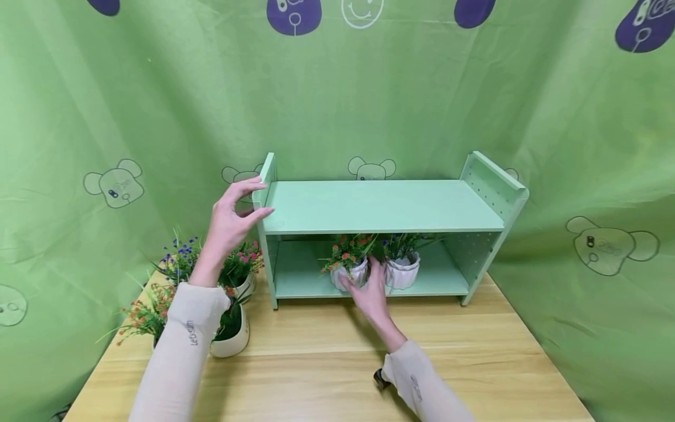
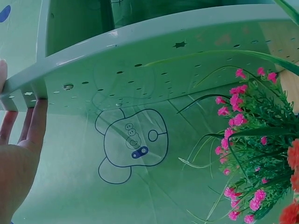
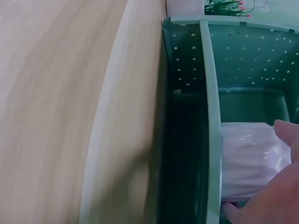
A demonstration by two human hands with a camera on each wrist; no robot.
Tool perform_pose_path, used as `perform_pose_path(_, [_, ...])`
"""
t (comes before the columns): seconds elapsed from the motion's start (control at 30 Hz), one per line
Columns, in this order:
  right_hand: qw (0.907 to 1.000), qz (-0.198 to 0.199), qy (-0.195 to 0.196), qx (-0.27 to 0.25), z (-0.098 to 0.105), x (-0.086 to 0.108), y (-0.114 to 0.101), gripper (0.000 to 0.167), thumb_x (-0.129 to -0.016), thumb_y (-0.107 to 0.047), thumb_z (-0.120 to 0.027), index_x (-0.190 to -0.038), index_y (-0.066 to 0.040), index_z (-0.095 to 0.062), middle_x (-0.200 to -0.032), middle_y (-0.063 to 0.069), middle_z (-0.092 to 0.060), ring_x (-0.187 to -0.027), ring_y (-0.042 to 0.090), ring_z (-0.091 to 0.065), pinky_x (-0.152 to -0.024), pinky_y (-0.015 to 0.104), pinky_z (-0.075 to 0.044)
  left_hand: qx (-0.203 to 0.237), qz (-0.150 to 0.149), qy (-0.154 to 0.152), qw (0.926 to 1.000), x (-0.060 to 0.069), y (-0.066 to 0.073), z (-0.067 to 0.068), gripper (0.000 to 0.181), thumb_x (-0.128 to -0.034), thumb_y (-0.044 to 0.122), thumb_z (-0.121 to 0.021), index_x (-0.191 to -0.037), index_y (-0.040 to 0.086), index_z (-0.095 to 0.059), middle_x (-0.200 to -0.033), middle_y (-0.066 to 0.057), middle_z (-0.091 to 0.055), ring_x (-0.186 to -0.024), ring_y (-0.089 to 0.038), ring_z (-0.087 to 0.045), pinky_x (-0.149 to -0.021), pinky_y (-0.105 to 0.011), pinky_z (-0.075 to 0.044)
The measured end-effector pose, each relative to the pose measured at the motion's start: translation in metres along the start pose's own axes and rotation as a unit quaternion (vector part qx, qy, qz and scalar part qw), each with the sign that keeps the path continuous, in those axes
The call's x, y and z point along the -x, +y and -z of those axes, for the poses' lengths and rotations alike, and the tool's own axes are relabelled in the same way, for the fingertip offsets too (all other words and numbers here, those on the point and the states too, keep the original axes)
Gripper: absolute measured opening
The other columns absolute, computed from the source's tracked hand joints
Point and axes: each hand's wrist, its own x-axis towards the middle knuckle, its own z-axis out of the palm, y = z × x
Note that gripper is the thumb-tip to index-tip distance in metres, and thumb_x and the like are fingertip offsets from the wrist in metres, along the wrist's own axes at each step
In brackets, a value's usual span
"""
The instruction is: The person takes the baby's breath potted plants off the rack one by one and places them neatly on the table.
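My right hand (image 1: 371, 291) grips a white pot (image 1: 350, 275) with orange-red flowers, thumb on its left side and fingers on its right. That pot stands on the lower board of a light green two-tier shelf (image 1: 379, 205). Just right of it is a second white pot (image 1: 403, 272) with small blue-purple flowers. My left hand (image 1: 232, 214) holds the upper front part of the shelf's left side panel (image 2: 140, 51), thumb on one face and fingers on the other. In the right wrist view the held white pot (image 3: 252, 156) lies between my thumb and fingers, its plant out of sight.
Left of the shelf, partly behind my left arm, several potted plants stand on the wooden table (image 1: 316, 363), among them a white pot (image 1: 232, 337) and pink flowers (image 1: 248, 255). A green curtain (image 1: 369, 99) with bear drawings hangs behind and at both sides.
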Motion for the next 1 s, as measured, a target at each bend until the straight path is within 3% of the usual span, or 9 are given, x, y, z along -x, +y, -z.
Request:
perform_pose_path(0.33, [0.9999,0.013,0.002,-0.002,-0.006,-0.014,0.005,0.099,-0.080,-0.028,-0.091,-0.153,0.002,-0.031,-0.149,0.026,-0.045,-0.138,0.045,-0.046,-0.123,0.059,-0.038,0.001,0.002,0.002,1.0000,-0.001,0.001,0.001,0.049,-0.0884,0.003,-0.080,-0.134,0.002,-0.063,-0.156,-0.008,-0.051,-0.143,-0.028,-0.049,-0.109,-0.041,-0.056])
perform_pose_path(0.6, [0.9979,0.012,-0.020,0.060,0.001,-0.022,-0.002,0.095,-0.075,-0.035,-0.093,-0.144,0.004,-0.042,-0.136,0.027,-0.049,-0.126,0.044,-0.050,-0.114,0.062,-0.045,0.001,0.002,0.003,1.0000,-0.001,0.001,0.002,0.049,-0.0881,0.003,-0.080,-0.134,0.001,-0.063,-0.156,-0.008,-0.051,-0.143,-0.029,-0.049,-0.108,-0.037,-0.056])
perform_pose_path(1.0, [0.9930,-0.005,-0.036,0.112,0.009,-0.020,-0.002,0.106,-0.071,-0.042,-0.094,-0.150,0.004,-0.039,-0.150,0.029,-0.045,-0.138,0.048,-0.046,-0.119,0.064,-0.040,0.008,0.006,-0.001,0.9999,0.000,0.001,0.002,0.049,-0.0878,0.002,-0.080,-0.134,0.002,-0.063,-0.156,-0.008,-0.051,-0.143,-0.029,-0.049,-0.109,-0.039,-0.056])
